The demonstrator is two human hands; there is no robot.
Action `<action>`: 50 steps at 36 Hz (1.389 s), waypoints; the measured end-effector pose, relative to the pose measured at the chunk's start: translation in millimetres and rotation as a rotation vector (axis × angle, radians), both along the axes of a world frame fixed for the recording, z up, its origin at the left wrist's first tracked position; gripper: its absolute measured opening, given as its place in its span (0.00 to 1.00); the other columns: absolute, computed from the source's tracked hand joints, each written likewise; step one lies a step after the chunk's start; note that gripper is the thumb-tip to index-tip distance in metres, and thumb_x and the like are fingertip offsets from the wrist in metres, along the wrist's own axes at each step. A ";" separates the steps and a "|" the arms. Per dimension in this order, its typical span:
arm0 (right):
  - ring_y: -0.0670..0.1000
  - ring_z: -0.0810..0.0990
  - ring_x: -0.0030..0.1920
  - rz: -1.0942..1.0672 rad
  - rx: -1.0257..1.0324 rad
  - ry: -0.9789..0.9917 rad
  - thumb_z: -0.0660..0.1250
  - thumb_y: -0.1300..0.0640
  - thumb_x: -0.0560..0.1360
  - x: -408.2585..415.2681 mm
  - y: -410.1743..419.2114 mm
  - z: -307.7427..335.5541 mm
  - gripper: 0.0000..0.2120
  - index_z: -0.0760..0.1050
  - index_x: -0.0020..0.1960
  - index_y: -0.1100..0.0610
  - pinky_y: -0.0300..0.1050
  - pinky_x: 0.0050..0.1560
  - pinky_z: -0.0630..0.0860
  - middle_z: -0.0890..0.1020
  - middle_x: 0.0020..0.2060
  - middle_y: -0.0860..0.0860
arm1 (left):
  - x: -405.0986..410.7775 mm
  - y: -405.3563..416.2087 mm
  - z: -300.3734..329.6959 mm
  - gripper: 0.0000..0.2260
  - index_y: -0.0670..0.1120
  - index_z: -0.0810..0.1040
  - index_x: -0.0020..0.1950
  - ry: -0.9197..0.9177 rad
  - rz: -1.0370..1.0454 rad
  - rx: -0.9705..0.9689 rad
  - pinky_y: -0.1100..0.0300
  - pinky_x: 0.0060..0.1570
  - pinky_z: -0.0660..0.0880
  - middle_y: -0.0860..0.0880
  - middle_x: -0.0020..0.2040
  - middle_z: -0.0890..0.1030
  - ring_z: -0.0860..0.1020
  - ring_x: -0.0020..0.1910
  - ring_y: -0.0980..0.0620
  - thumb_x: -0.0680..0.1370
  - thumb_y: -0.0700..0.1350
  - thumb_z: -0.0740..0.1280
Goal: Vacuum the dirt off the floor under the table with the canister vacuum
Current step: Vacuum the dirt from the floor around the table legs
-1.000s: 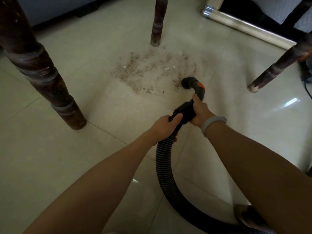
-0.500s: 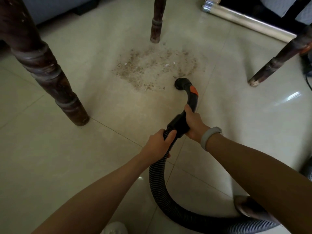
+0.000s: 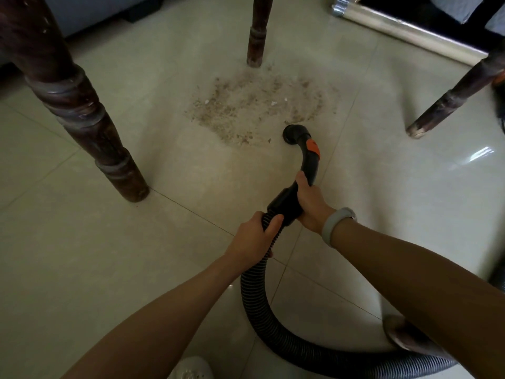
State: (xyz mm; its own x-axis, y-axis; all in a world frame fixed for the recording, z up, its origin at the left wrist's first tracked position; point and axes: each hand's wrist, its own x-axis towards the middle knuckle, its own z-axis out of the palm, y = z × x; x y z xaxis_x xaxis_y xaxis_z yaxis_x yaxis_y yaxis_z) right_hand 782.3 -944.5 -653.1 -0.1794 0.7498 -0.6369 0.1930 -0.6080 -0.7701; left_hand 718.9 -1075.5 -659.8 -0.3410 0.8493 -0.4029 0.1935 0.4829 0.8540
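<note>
Dirt (image 3: 254,110) lying on floor (image 3: 109,269) – nozzle (image 3: 293,134) sitting at its edge; right hand (image 3: 311,205) gripping handle (image 3: 308,165), left hand (image 3: 254,239) gripping hose (image 3: 254,305).

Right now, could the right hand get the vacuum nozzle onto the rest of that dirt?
Probably yes. The right hand grips the handle, the nozzle sits at the dirt's near edge, and only bare floor lies between the table legs.

Hose (image 3: 254,305) runs off bottom-right edge; table legs (image 3: 82,105) cropped above.
</note>
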 end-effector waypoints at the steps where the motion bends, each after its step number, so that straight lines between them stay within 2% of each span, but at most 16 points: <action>1: 0.57 0.77 0.51 -0.006 -0.003 0.003 0.57 0.45 0.80 -1.1 2.9 2.0 0.21 0.67 0.63 0.62 0.53 0.55 0.76 0.76 0.50 0.56 | -1.9 3.8 1.1 0.15 0.43 0.70 0.52 0.002 -0.007 -0.001 0.54 0.34 0.79 0.46 0.37 0.79 0.79 0.27 0.50 0.80 0.56 0.58; 4: 0.56 0.77 0.45 -0.038 -0.006 0.029 0.58 0.46 0.81 -2.9 11.6 10.1 0.18 0.66 0.59 0.61 0.53 0.52 0.76 0.75 0.45 0.55 | -6.9 16.2 5.8 0.16 0.43 0.69 0.52 0.009 -0.034 -0.004 0.57 0.31 0.79 0.46 0.37 0.78 0.78 0.25 0.51 0.81 0.56 0.58; 8: 0.56 0.76 0.44 -0.067 -0.022 0.054 0.58 0.48 0.81 0.5 19.6 17.6 0.15 0.65 0.54 0.61 0.53 0.51 0.75 0.75 0.43 0.55 | -5.6 26.8 9.9 0.16 0.43 0.68 0.51 0.024 -0.062 -0.012 0.63 0.23 0.75 0.47 0.36 0.76 0.76 0.23 0.53 0.80 0.57 0.58; 12: 0.55 0.77 0.43 -0.041 -0.025 0.049 0.58 0.48 0.81 -2.4 24.2 21.5 0.16 0.65 0.57 0.61 0.54 0.52 0.76 0.75 0.44 0.56 | -6.2 32.4 10.0 0.17 0.42 0.68 0.52 0.009 -0.050 -0.014 0.65 0.22 0.73 0.46 0.37 0.76 0.76 0.23 0.53 0.81 0.57 0.58; 20: 0.56 0.77 0.43 0.002 -0.022 0.027 0.57 0.47 0.81 -18.3 43.0 37.0 0.16 0.63 0.59 0.59 0.54 0.53 0.77 0.74 0.45 0.56 | -21.2 53.0 20.3 0.18 0.41 0.68 0.53 -0.028 -0.022 0.000 0.66 0.22 0.73 0.43 0.40 0.78 0.77 0.24 0.52 0.81 0.57 0.57; 27: 0.56 0.77 0.43 0.035 -0.030 0.027 0.59 0.48 0.81 -11.6 36.6 38.1 0.18 0.64 0.60 0.61 0.51 0.42 0.77 0.75 0.46 0.57 | -12.1 43.4 22.0 0.18 0.41 0.68 0.53 -0.053 -0.013 -0.019 0.60 0.28 0.77 0.46 0.38 0.76 0.78 0.26 0.50 0.81 0.57 0.57; 34: 0.57 0.78 0.44 0.074 -0.078 0.030 0.60 0.46 0.80 3.4 -1.9 21.8 0.19 0.68 0.57 0.63 0.53 0.49 0.77 0.76 0.46 0.58 | 2.8 -4.8 12.7 0.15 0.43 0.69 0.51 -0.084 -0.001 -0.007 0.62 0.26 0.76 0.47 0.36 0.77 0.77 0.25 0.52 0.80 0.56 0.59; 39: 0.59 0.78 0.48 0.077 -0.125 0.052 0.59 0.45 0.80 24.9 -23.1 13.8 0.18 0.69 0.55 0.61 0.57 0.57 0.77 0.77 0.47 0.59 | 18.8 -28.8 12.1 0.15 0.44 0.68 0.51 -0.085 -0.060 -0.015 0.55 0.33 0.78 0.46 0.38 0.78 0.80 0.32 0.47 0.80 0.56 0.59; 44: 0.58 0.79 0.45 0.062 -0.151 0.116 0.58 0.45 0.80 34.3 -30.3 21.1 0.17 0.69 0.51 0.61 0.54 0.50 0.78 0.78 0.43 0.58 | 26.9 -34.9 15.3 0.14 0.45 0.68 0.50 -0.083 -0.055 0.003 0.59 0.29 0.76 0.49 0.35 0.77 0.78 0.26 0.53 0.80 0.56 0.59; 48: 0.57 0.80 0.42 0.064 -0.167 0.137 0.58 0.45 0.80 33.1 -32.7 23.6 0.20 0.66 0.61 0.62 0.51 0.41 0.77 0.78 0.42 0.58 | 29.5 -36.3 16.5 0.15 0.44 0.69 0.49 -0.063 -0.020 0.018 0.60 0.27 0.75 0.49 0.35 0.77 0.78 0.25 0.53 0.80 0.56 0.60; 50: 0.56 0.80 0.41 0.079 -0.189 0.150 0.59 0.45 0.80 33.9 -34.0 22.5 0.21 0.66 0.62 0.62 0.51 0.41 0.77 0.78 0.41 0.57 | 31.1 -38.3 16.6 0.15 0.44 0.69 0.50 -0.047 -0.015 0.019 0.61 0.26 0.75 0.49 0.35 0.77 0.78 0.25 0.53 0.79 0.57 0.60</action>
State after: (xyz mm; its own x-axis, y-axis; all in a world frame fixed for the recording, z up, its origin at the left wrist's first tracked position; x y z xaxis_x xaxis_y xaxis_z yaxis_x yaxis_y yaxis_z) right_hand 816.1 -978.5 -630.6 -0.3361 0.5996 -0.7263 0.1375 -0.7317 -0.6676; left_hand 750.1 -1113.8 -643.2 -0.3094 0.8619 -0.4018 0.1603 0.4638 0.8713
